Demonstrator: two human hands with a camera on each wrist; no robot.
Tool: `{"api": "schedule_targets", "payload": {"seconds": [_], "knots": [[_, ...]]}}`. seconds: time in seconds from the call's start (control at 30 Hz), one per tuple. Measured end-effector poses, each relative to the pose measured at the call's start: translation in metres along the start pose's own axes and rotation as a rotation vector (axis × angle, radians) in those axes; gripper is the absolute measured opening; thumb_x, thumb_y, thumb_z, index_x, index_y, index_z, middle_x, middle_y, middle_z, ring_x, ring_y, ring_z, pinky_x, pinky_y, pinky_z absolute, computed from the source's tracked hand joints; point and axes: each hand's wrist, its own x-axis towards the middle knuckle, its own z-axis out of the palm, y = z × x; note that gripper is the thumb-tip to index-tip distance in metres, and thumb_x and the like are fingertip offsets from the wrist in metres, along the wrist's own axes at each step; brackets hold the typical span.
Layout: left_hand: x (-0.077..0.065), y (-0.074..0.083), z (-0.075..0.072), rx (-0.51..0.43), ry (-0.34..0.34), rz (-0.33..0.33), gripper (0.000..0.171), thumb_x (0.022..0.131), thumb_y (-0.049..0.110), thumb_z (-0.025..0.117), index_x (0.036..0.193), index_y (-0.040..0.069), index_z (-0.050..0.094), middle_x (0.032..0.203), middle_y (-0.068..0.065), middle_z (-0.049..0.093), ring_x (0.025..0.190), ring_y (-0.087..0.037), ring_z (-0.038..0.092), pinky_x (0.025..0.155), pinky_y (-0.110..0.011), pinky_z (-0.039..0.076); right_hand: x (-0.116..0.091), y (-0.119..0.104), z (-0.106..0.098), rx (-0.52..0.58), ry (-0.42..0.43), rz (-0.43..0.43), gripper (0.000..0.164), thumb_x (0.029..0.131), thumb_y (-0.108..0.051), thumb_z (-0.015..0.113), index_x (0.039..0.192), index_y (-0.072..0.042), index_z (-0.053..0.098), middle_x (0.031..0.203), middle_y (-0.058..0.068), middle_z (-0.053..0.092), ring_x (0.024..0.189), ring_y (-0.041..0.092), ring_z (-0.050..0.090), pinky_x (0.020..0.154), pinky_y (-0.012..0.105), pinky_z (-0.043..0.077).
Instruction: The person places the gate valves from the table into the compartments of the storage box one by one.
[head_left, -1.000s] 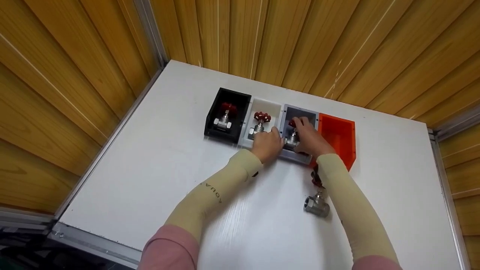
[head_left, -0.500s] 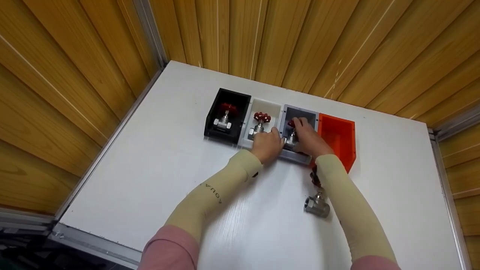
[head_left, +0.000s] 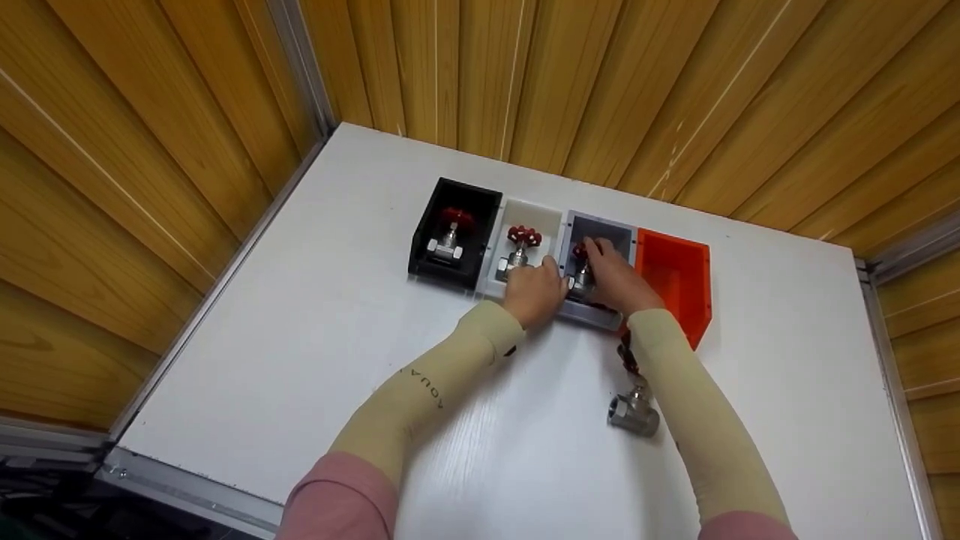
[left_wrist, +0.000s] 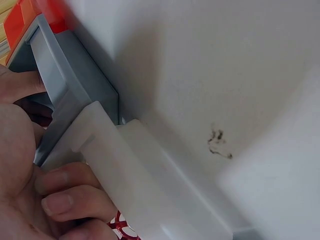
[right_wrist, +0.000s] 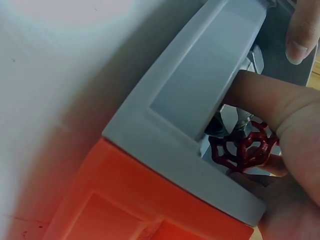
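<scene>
Several metal valves with red handwheels are in view. In the head view, my right hand (head_left: pixel 619 281) reaches into the grey bin (head_left: pixel 592 313) and grips a valve (head_left: pixel 582 279) standing there. Its fingers lie at the red handwheel (right_wrist: pixel 245 147) and its thumb beside the metal body, in the right wrist view. My left hand (head_left: pixel 536 292) straddles the adjoining walls of the white bin (left_wrist: pixel 145 175) and the grey one. Its curled fingers (left_wrist: pixel 80 202) are in the white bin, its thumb on the grey side. Behind it another valve (head_left: pixel 519 251) stands in the white bin.
A black bin (head_left: pixel 418 251) holding a valve (head_left: pixel 448 241) is at the left end of the row; an orange bin (head_left: pixel 675 277) is at the right. One more valve (head_left: pixel 634 412) lies on the white table (head_left: pixel 300 337) beside my right forearm. Wood-patterned walls surround the table.
The right hand and the valve in the grey bin have shifted slightly left and toward me. The right forearm moved a little with them. The left hand stays in place.
</scene>
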Motion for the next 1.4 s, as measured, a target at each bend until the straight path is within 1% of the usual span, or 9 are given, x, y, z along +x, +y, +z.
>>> {"api": "schedule_targets", "payload": {"seconds": [0.2, 0.27, 0.4, 0.53, 0.63, 0.83, 0.97, 1.2, 1.4], "knots": [[0.001, 0.001, 0.001, 0.059, -0.024, 0.01, 0.041, 0.103, 0.048, 0.033, 0.097, 0.012, 0.052, 0.075, 0.002, 0.067, 0.066, -0.016, 0.068, 0.054, -0.033, 0.052, -0.001, 0.0, 0.002, -0.033, 0.03, -0.043, 0.091, 0.086, -0.001, 0.069, 0.156, -0.017, 0.013, 0.161, 0.017, 0.014, 0.146, 0.039, 0.023, 0.109, 0.056, 0.031], [0.001, 0.001, 0.001, 0.062, -0.029, 0.008, 0.041, 0.103, 0.048, 0.032, 0.097, 0.012, 0.052, 0.076, 0.002, 0.067, 0.066, -0.016, 0.068, 0.055, -0.033, 0.052, -0.001, 0.0, 0.002, -0.025, 0.03, -0.036, 0.092, 0.086, -0.001, 0.07, 0.156, -0.018, 0.013, 0.161, 0.016, 0.013, 0.146, 0.039, 0.022, 0.109, 0.057, 0.031], [0.002, 0.001, 0.001, 0.046, -0.024, 0.005, 0.041, 0.102, 0.048, 0.033, 0.098, 0.012, 0.053, 0.077, 0.001, 0.068, 0.068, -0.017, 0.069, 0.056, -0.034, 0.053, -0.001, 0.001, 0.001, 0.012, 0.019, -0.015, 0.093, 0.086, -0.003, 0.07, 0.156, -0.021, 0.012, 0.163, 0.014, 0.009, 0.147, 0.039, 0.018, 0.11, 0.057, 0.03], [0.001, 0.001, 0.001, 0.02, -0.022, 0.0, 0.04, 0.102, 0.047, 0.034, 0.099, 0.011, 0.053, 0.078, 0.0, 0.068, 0.069, -0.018, 0.069, 0.056, -0.034, 0.053, 0.0, 0.003, 0.0, 0.066, 0.032, -0.004, 0.092, 0.085, -0.01, 0.073, 0.156, -0.022, 0.016, 0.163, 0.013, 0.008, 0.146, 0.038, 0.021, 0.108, 0.056, 0.034], [0.001, 0.0, 0.001, 0.008, -0.026, -0.001, 0.04, 0.102, 0.047, 0.035, 0.099, 0.011, 0.052, 0.077, 0.0, 0.067, 0.068, -0.018, 0.069, 0.056, -0.034, 0.053, 0.0, 0.004, -0.001, 0.102, 0.05, -0.001, 0.091, 0.084, -0.013, 0.075, 0.155, -0.023, 0.019, 0.162, 0.012, 0.011, 0.145, 0.038, 0.025, 0.106, 0.056, 0.037], [0.002, -0.001, 0.001, 0.002, -0.062, -0.001, 0.041, 0.103, 0.047, 0.033, 0.1, 0.011, 0.052, 0.078, 0.001, 0.067, 0.068, -0.017, 0.068, 0.057, -0.033, 0.052, -0.005, 0.004, -0.003, 0.146, 0.083, -0.01, 0.088, 0.083, -0.018, 0.077, 0.154, -0.022, 0.024, 0.162, 0.011, 0.016, 0.145, 0.036, 0.026, 0.105, 0.053, 0.039], [0.003, -0.001, 0.001, 0.008, -0.074, -0.007, 0.041, 0.102, 0.048, 0.032, 0.101, 0.012, 0.051, 0.079, 0.0, 0.067, 0.069, -0.017, 0.068, 0.058, -0.033, 0.051, -0.008, 0.003, -0.005, 0.204, 0.105, -0.014, 0.086, 0.083, -0.021, 0.077, 0.152, -0.022, 0.027, 0.161, 0.01, 0.019, 0.145, 0.036, 0.026, 0.106, 0.054, 0.039], [0.002, 0.0, 0.001, 0.016, -0.055, 0.001, 0.04, 0.102, 0.047, 0.033, 0.1, 0.012, 0.051, 0.077, 0.001, 0.067, 0.068, -0.017, 0.068, 0.059, -0.033, 0.052, -0.013, 0.005, -0.009, 0.205, 0.124, -0.002, 0.085, 0.083, -0.025, 0.077, 0.152, -0.021, 0.028, 0.16, 0.01, 0.022, 0.145, 0.035, 0.027, 0.108, 0.054, 0.037], [0.002, -0.002, -0.002, -0.025, -0.085, -0.015, 0.042, 0.101, 0.049, 0.035, 0.104, 0.011, 0.052, 0.08, 0.0, 0.067, 0.07, -0.019, 0.067, 0.062, -0.035, 0.053, -0.021, 0.004, -0.01, 0.204, 0.13, 0.012, 0.084, 0.083, -0.027, 0.077, 0.151, -0.022, 0.029, 0.159, 0.01, 0.023, 0.145, 0.036, 0.026, 0.107, 0.055, 0.037]]}}
